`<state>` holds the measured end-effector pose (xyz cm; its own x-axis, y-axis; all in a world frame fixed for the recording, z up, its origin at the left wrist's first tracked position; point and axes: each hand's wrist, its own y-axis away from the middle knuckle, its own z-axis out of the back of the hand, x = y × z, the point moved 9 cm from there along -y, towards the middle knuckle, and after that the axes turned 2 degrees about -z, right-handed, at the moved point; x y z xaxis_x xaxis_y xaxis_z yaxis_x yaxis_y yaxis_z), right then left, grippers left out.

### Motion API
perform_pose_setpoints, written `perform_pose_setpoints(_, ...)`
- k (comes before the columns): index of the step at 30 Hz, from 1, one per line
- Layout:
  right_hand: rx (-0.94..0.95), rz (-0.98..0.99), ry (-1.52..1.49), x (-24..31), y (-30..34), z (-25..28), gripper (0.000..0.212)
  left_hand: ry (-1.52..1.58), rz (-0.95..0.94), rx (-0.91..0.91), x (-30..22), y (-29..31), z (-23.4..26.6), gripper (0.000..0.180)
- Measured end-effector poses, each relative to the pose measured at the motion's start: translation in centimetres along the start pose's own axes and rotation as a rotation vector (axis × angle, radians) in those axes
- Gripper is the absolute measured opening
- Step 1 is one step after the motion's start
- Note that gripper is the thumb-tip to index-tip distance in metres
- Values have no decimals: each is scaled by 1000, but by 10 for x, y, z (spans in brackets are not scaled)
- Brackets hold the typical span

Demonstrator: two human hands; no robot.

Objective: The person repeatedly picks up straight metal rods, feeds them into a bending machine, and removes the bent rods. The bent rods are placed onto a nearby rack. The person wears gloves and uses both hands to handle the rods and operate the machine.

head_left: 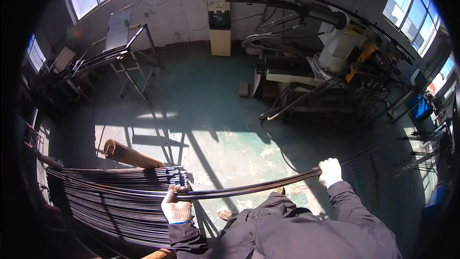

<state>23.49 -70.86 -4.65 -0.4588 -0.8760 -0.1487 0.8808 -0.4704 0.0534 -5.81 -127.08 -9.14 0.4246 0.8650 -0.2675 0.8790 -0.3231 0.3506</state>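
A long dark metal rod (249, 188) runs across the lower middle of the view, held in both of my gloved hands. My left hand (176, 205) in a white glove grips it beside the cut ends of a big stack of similar dark rods (115, 196) at the lower left. My right hand (330, 171), also gloved, grips the rod farther right, where it extends on toward several more rods (369, 156). My dark sleeves come in from the bottom edge.
A brown cardboard tube (128, 154) lies behind the rod stack. A large pipe-bending machine (335, 38) with hoses stands at the upper right. A metal rack (120, 57) stands at the upper left, a beige cabinet (220, 26) by the back wall. The green concrete floor (230, 139) is sunlit.
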Motion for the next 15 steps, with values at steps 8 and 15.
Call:
perform_pose_setpoints(8,-852,-1151,-636,-377,59,-62,23,-193,-289,87,49,-22,-208,18)
perform_pose_setpoints(15,-545,-670,-3077,-293,-102,-101,26,-429,22,360,388,-73,-346,31)
